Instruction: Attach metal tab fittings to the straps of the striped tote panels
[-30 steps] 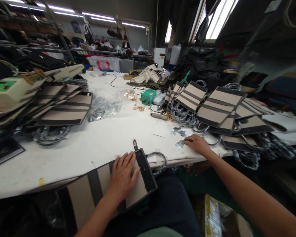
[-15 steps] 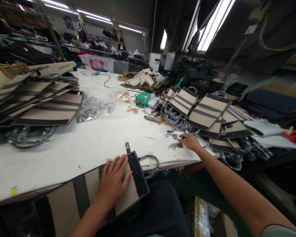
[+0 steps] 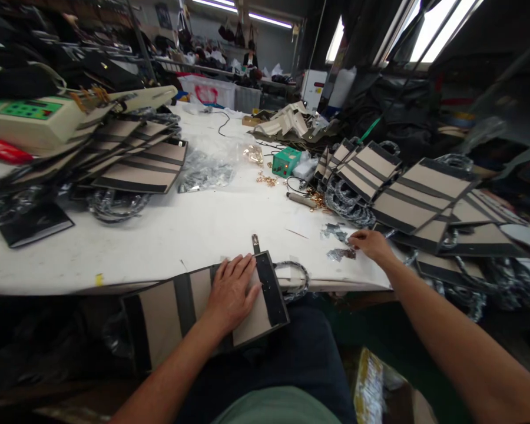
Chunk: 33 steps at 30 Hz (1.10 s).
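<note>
My left hand [image 3: 232, 291] lies flat, fingers stretched, on a beige bag panel [image 3: 161, 312] with dark stripes and dark edging. The panel rests partly over the table's front edge and partly above my lap. A short strap with a metal clasp [image 3: 255, 241] sticks up from its far edge, and a plastic-wrapped handle loop [image 3: 294, 277] extends from its right end. My right hand [image 3: 371, 244] is at the small pile of thin silvery pieces [image 3: 341, 254], its fingertips pinched together; what is between them is too small to make out. More greyish pieces [image 3: 334, 231] lie just behind.
Striped bags with wrapped handles are stacked at right [image 3: 417, 194] and left [image 3: 145, 162]. A green box [image 3: 286, 161], a thick-handled tool [image 3: 301, 199] and gold-coloured bits [image 3: 268, 180] lie mid-table. A clear plastic bag [image 3: 207, 174] sits further left. Below stands an open carton [image 3: 368, 377].
The camera view has turned left, so the scene shifts rightward. My left hand stays flat on the panel. My right hand's fingers have drawn closer together at the small pieces.
</note>
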{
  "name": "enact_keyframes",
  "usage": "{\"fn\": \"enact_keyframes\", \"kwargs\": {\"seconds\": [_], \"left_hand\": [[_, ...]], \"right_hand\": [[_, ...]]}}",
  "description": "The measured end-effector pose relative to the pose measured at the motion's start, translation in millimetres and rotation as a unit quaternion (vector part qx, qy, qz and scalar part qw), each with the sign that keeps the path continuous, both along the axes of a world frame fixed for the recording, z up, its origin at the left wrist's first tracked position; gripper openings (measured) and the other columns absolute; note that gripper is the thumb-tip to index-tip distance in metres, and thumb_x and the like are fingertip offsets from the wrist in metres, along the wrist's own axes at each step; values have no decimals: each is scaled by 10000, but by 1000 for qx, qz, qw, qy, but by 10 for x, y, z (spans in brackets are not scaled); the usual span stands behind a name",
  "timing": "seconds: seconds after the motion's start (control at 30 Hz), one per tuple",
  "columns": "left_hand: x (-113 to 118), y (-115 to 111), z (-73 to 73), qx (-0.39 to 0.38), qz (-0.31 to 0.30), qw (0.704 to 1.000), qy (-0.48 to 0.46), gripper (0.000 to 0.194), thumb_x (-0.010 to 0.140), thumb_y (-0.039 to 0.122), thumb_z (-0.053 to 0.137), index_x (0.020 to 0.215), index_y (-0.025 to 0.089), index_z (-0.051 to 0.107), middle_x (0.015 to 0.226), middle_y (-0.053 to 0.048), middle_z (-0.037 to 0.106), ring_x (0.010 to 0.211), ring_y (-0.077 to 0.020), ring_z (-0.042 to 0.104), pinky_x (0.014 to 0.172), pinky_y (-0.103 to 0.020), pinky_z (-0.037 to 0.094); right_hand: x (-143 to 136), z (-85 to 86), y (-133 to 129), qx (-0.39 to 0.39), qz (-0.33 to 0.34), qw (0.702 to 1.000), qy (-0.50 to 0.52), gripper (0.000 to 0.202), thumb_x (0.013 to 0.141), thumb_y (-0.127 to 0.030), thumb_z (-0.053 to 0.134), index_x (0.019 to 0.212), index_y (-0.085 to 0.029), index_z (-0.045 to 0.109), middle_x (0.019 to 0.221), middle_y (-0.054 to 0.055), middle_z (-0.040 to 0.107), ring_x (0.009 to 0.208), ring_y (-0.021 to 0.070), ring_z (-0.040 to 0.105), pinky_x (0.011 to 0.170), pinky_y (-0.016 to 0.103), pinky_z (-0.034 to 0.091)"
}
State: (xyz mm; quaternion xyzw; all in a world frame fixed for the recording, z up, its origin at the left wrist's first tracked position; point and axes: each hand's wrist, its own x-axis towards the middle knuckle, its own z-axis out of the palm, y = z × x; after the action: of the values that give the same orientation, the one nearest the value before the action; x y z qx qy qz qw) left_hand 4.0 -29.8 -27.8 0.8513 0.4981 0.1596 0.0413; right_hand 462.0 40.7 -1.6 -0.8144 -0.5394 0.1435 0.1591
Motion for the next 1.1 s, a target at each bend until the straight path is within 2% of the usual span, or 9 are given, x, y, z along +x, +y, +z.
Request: {"fn": "enact_keyframes", "kwargs": {"seconds": [0.17, 0.33, 0.5, 0.57, 0.63, 0.73, 0.8, 0.93, 1.1], "left_hand": [[3, -17, 6, -4, 2, 1000, -15, 525, 1001, 406, 467, 1486, 206, 488, 1575, -74, 472, 1458, -290, 407, 1249, -530, 229], [-1, -27, -3, -6, 3, 999, -33, 526, 992, 415, 480, 1482, 223, 490, 1571, -65, 480, 1457, -286, 406, 1254, -512, 219], [-13, -30, -17, -14, 7, 999, -44, 533, 992, 423, 479, 1484, 217, 486, 1580, -58, 468, 1459, -281, 398, 1260, -509, 203], [-16, -31, -20, -15, 7, 999, -49, 533, 990, 428, 482, 1482, 222, 489, 1578, -56, 471, 1458, -283, 400, 1261, -509, 203], [-16, -33, -21, -16, 6, 998, -54, 531, 989, 427, 484, 1480, 226, 492, 1574, -53, 476, 1454, -284, 405, 1260, -512, 203], [-11, -35, -14, -20, 8, 998, -56, 535, 991, 420, 480, 1481, 206, 493, 1575, -54, 475, 1460, -289, 396, 1263, -523, 196], [-8, -39, -6, -21, 9, 998, -56, 544, 990, 417, 484, 1485, 191, 488, 1578, -61, 471, 1465, -292, 388, 1264, -531, 195], [-9, -49, 4, -22, 11, 998, -62, 578, 980, 416, 505, 1506, 182, 459, 1572, -76, 477, 1460, -293, 398, 1263, -533, 208], [-18, -53, -10, -22, 13, 997, -77, 573, 981, 423, 499, 1502, 186, 465, 1571, -74, 478, 1464, -289, 395, 1268, -525, 200]], "right_hand": [[-67, 94, -76, 34, -30, 999, 29, 252, 814, -370, 628, 919, -175, 749, 776, 52, 774, 691, 208, 740, 639, 284, 473], [-210, 95, -96, 51, -41, 997, 29, 263, 842, -380, 572, 948, -187, 715, 850, 57, 781, 686, 202, 729, 626, 300, 466], [-465, 173, -102, 128, -29, 991, -35, 257, 789, -414, 613, 847, -193, 730, 913, 106, 765, 817, 251, 686, 774, 374, 482], [-714, 255, -162, 137, -22, 989, 46, 275, 783, -433, 627, 845, -181, 720, 830, 100, 753, 741, 236, 675, 726, 365, 496], [-1084, 339, -258, 120, -7, 977, 177, 316, 776, -463, 662, 878, -168, 710, 703, 68, 724, 639, 211, 661, 631, 330, 498], [-1778, 388, -404, 104, 54, 936, 331, 358, 749, -484, 738, 889, -156, 704, 681, 52, 719, 614, 191, 671, 588, 291, 502], [-2214, 343, -452, 95, 74, 910, 397, 377, 734, -478, 762, 925, -158, 706, 702, 40, 722, 624, 189, 689, 562, 271, 491], [-2736, 162, -433, 67, 99, 904, 410, 324, 757, -413, 730, 966, -168, 760, 750, 28, 742, 613, 168, 678, 572, 264, 498], [-2827, 35, -402, 53, 121, 936, 327, 243, 797, -363, 650, 907, -202, 796, 705, 12, 743, 607, 172, 658, 574, 268, 504]]}}
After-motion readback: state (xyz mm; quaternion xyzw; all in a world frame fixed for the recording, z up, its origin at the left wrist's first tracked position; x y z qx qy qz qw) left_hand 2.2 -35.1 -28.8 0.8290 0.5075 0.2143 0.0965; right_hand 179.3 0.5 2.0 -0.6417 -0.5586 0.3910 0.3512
